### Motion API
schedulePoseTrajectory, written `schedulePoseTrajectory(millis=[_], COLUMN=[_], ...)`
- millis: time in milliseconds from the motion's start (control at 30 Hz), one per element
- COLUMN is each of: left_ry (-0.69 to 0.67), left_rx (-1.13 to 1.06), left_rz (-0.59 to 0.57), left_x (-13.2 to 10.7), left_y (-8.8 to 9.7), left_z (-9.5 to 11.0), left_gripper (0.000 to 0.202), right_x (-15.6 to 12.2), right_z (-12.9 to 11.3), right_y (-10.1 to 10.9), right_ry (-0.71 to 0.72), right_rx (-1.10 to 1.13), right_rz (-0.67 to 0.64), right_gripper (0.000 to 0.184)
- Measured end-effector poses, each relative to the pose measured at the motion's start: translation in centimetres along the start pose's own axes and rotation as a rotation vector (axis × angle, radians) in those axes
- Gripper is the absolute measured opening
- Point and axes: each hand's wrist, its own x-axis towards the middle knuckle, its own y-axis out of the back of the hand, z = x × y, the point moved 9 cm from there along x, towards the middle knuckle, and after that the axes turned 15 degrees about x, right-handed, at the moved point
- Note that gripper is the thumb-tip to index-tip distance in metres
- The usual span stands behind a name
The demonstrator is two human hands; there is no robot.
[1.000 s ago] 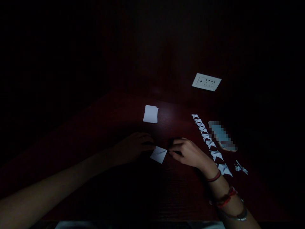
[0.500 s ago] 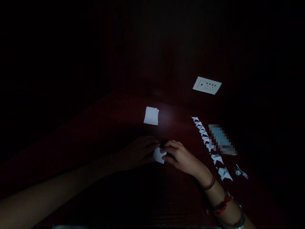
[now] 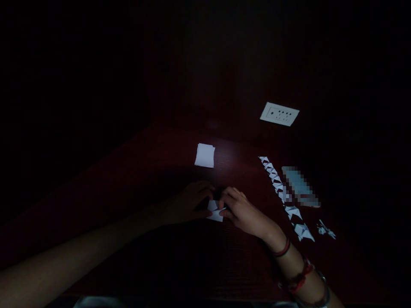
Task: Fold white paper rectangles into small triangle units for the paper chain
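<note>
A small white sheet of paper (image 3: 215, 217) lies on the dark red table between my hands, with a fold or flap visible across its middle. My left hand (image 3: 195, 202), in deep shadow, has its thumb and fingertips on the paper's left side. At the right side, my right hand (image 3: 236, 207) pinches the paper's edge between thumb and fingers. Bracelets circle the right wrist. Beyond the hands sits a stack of white paper sheets (image 3: 204, 155). To the right runs a row of several folded white paper pieces (image 3: 274, 177).
A phone-like flat object (image 3: 301, 186), blurred out, lies right of the folded row. Close by is a small cluster of white bits (image 3: 326, 229). A white socket plate (image 3: 279, 114) is on the wall behind the dark red table (image 3: 154, 158). The surroundings are very dark.
The paper between my hands looked flatter before; now a raised flap or crease shows across it. My left thumb has moved onto the paper, and the right fingers have curled in.
</note>
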Motion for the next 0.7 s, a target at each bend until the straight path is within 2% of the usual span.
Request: schedulePoseTrajectory(millis=[167,367,500,567,700], left_ry=[-0.020,-0.031,0.026,0.005,-0.123], left_rx=[-0.025,-0.073,-0.119,-0.056,0.091], left_rz=[0.004,0.033,0.035,0.046,0.032], left_x=[0.0,-0.2,-0.3,-0.3,-0.5], left_y=[0.0,0.0,0.3,0.6,0.7], left_z=[0.2,0.1,-0.5,-0.5,0.1], left_gripper=[0.033,0.032,0.047,0.047,0.023], right_x=[0.1,0.0,-0.3,-0.4,-0.6], right_z=[-0.4,-0.9,-1.3,-1.5,-1.2], right_y=[0.2,1.3,2.0,2.1,1.6], right_ry=[0.041,0.116,0.177,0.193,0.174], right_rx=[-0.025,-0.001,0.023,0.016,0.001], right_rz=[0.024,0.123,0.179,0.160,0.031], right_gripper=[0.007,0.010,0.010,0.010,0.012])
